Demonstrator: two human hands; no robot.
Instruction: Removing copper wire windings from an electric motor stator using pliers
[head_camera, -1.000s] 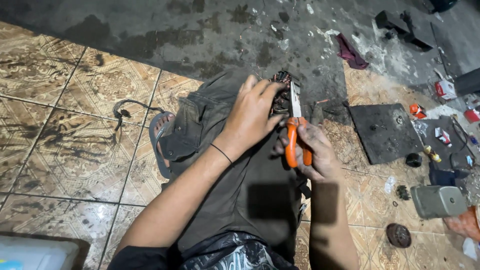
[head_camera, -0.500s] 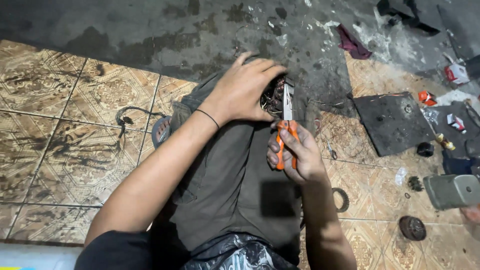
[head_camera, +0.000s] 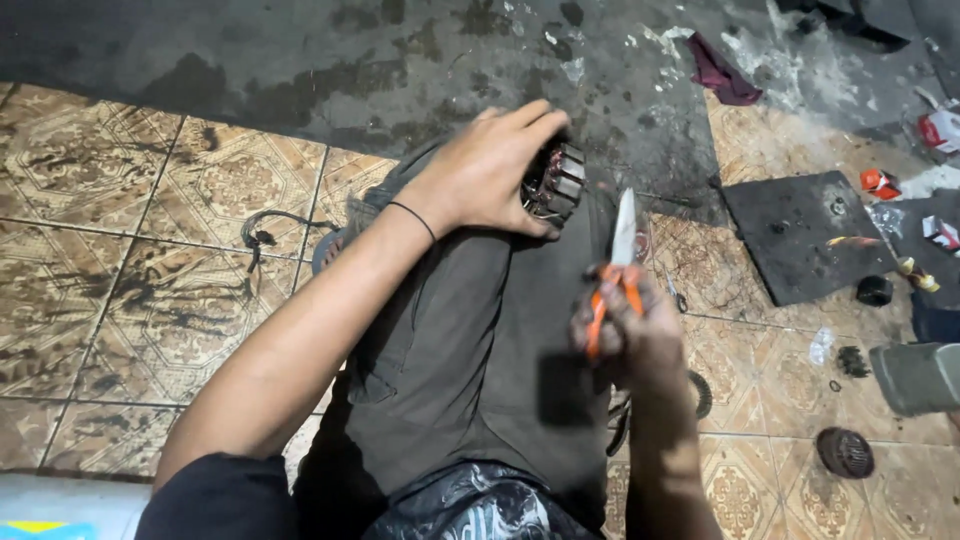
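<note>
- Stator (head_camera: 560, 185), a small motor core of stacked grey steel plates with coppery windings, sits on my raised knee, resting on the dark trouser leg (head_camera: 470, 340).
- My left hand (head_camera: 490, 175) is cupped over the stator from its left, fingers curled round the top, thumb beneath; firm hold.
- My right hand (head_camera: 630, 335) is below and right of the stator, apart from it, fist closed round the orange handles of a pair of scissors (head_camera: 618, 265).
- Scissor blades are closed, long axis pointing up toward the stator, tip just short of its right face.
- Left hand is the nearer one; right must travel up.
- Right of the stator: flat black rubber sheet (head_camera: 800, 235) on patterned, grimy tiles.
</note>
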